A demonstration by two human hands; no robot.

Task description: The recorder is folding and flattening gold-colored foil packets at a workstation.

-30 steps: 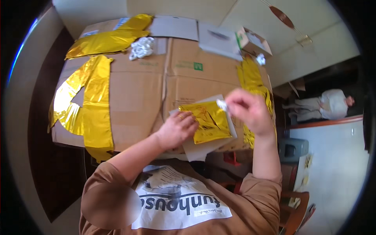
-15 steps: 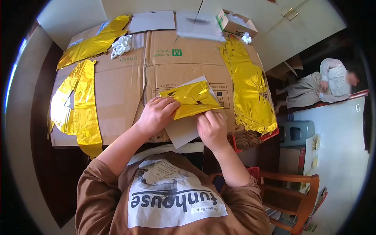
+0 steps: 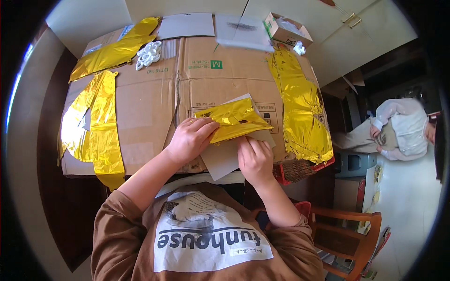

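A folded gold foil balloon (image 3: 234,122), creased and shiny, lies over a white card (image 3: 220,161) near the front of the cardboard-covered table. On its left end, my left hand (image 3: 191,139) presses and grips with curled fingers. At the balloon's near edge, right of the middle, my right hand (image 3: 255,158) is closed in a pinch, its fingertips partly hidden under the foil. The card pokes out behind the balloon and toward my body.
Flat gold foil balloons lie at the left (image 3: 104,126), the far left (image 3: 110,54) and the right (image 3: 304,107). White rings (image 3: 149,55), a white board (image 3: 186,25) and a small box (image 3: 288,29) sit along the back. A wooden chair (image 3: 347,234) stands right; a person (image 3: 398,129) is beyond.
The person at the right has moved nearer. My right hand has dropped slightly from the foil's near edge, and the foil's near flap has shifted a little. The view has shifted slightly.
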